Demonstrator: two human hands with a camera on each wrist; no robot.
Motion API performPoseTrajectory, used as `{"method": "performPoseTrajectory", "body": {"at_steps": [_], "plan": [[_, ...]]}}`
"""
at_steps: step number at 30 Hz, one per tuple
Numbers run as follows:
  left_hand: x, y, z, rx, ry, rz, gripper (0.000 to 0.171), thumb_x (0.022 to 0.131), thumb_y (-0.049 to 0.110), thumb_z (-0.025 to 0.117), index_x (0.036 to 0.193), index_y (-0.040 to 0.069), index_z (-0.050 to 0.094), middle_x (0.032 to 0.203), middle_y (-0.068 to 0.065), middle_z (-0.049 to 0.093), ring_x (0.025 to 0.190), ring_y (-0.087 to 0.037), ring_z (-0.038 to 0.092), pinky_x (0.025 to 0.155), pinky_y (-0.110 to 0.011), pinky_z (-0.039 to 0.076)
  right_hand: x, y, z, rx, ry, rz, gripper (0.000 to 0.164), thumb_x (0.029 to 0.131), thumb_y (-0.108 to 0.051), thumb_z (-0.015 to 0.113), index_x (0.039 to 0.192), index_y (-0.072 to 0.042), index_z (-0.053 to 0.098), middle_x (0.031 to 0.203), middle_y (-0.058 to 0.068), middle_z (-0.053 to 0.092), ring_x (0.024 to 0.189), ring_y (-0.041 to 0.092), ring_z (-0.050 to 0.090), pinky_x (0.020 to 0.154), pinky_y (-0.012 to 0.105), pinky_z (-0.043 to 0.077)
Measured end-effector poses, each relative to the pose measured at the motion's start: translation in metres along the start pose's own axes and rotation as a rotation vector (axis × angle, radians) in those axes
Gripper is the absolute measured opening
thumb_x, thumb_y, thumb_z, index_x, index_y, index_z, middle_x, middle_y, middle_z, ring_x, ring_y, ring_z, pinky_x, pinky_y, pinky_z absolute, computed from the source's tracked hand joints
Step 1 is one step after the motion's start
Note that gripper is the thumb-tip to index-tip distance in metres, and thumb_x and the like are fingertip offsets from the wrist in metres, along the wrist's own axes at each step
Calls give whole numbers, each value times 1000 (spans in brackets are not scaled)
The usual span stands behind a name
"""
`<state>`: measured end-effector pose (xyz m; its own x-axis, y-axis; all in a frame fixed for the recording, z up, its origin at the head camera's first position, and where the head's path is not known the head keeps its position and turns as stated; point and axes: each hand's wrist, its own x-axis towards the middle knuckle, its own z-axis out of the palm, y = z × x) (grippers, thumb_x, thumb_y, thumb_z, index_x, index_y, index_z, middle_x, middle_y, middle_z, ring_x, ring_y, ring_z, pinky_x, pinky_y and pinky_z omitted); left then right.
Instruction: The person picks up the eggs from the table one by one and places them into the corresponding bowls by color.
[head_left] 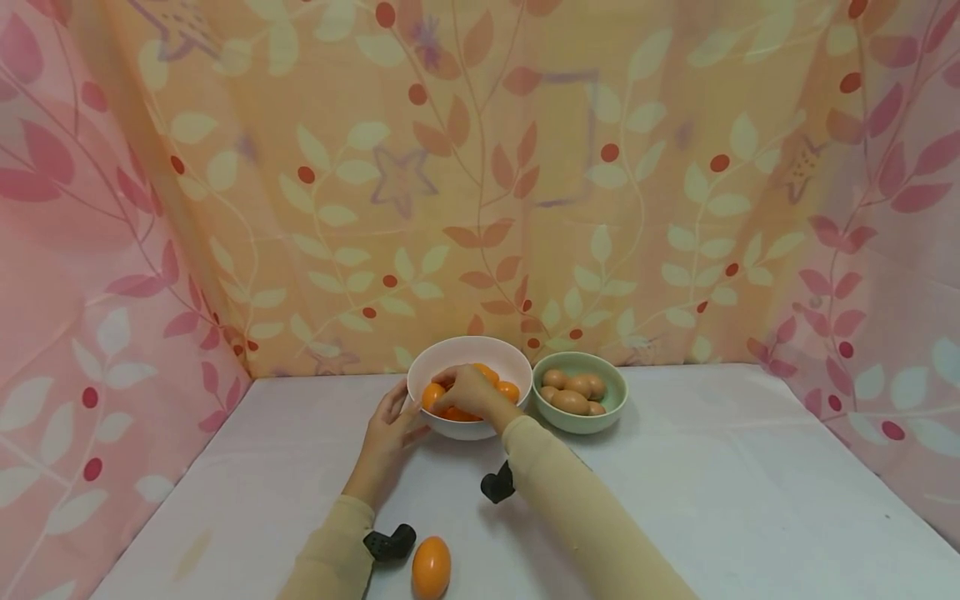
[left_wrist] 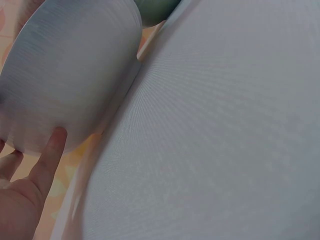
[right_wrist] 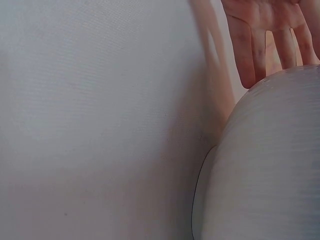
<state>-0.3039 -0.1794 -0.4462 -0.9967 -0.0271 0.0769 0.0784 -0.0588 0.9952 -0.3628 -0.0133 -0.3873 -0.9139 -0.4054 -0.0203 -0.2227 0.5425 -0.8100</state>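
A white bowl (head_left: 468,429) holding several orange eggs (head_left: 508,391) stands at the back of the table. My left hand (head_left: 390,425) rests against its left side, the fingers spread and fairly straight; in the left wrist view one fingertip touches the bowl's wall (left_wrist: 75,75). Over the rim reaches my right hand (head_left: 468,390), its bent fingers down among the orange eggs. Whether they grip one is hidden. The right wrist view shows the left hand's fingers (right_wrist: 265,45) beside the bowl (right_wrist: 270,165). One more orange egg (head_left: 431,568) lies on the table near the left forearm.
A light green bowl (head_left: 617,408) with several brown eggs (head_left: 571,402) stands right beside the white bowl. White cloth covers the table (head_left: 735,492). Patterned curtains (head_left: 480,183) hang behind and at both sides. Each wrist carries a black device (head_left: 390,543).
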Motion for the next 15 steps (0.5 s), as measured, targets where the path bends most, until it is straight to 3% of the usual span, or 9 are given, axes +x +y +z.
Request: {"method": "performPoseTrajectory", "body": {"at_steps": [15], "plan": [[0, 1, 1, -3, 18, -4, 58, 103, 23, 55, 155, 16, 31, 164, -8, 28, 140, -34, 45, 99, -46, 57, 0, 0, 1, -5, -39, -7, 45, 81, -14, 79, 125, -12, 70, 122, 4, 72, 107, 19, 62, 106, 33, 53]]}}
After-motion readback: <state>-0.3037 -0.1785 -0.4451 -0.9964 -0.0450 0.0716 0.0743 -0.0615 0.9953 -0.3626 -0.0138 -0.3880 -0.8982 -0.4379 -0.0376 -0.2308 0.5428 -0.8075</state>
